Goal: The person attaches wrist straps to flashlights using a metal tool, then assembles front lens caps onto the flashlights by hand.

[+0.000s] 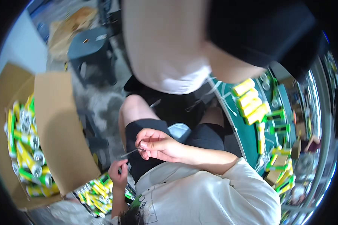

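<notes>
My right hand is raised over my lap, its fingertips pinched on a thin dark rod-like piece. The piece slants down and left from the fingers; its kind is too small to make out. Lower and to the left, my left hand has its fingers bent and apart, with nothing visible in them. It is close to the free end of the thin piece, with a small gap between.
A cardboard box of yellow-green cylinders stands left; more cylinders lie below it. Another person stands close ahead. On the right, a green-topped table bears yellow cylinders. A dark stool stands far left.
</notes>
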A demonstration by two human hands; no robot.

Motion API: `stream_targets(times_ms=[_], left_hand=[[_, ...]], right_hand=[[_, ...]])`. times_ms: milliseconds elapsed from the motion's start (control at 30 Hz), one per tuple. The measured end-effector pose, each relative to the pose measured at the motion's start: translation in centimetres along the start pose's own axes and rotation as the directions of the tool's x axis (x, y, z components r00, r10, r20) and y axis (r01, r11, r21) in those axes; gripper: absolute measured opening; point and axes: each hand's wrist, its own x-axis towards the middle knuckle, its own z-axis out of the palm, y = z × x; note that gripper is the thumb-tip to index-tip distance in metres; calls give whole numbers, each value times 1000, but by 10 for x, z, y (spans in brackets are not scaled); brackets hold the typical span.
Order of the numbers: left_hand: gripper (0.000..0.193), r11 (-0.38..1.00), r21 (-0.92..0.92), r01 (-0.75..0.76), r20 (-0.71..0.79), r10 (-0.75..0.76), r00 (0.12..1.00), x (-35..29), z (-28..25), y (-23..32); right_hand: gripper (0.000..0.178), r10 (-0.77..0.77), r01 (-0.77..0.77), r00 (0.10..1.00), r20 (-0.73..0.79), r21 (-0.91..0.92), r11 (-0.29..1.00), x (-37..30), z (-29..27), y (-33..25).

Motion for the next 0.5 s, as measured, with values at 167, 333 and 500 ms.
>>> stream_targets(times_ms=[167,333,500], left_hand=[[21,464,-867,-182,280,756,591,86,69,159],[42,23,-936,352,258,725,638,77,129,309],[43,-550,-736,395,-56,631,773,42,222,409]], right_hand=[[12,-317,330,940,-124,102,938,-68,-31,-47],[11,-526,538,842,-122,106,837,-131,-57,-72],[10,-659,691,721,-214,138,710,-185,-74,-83]])
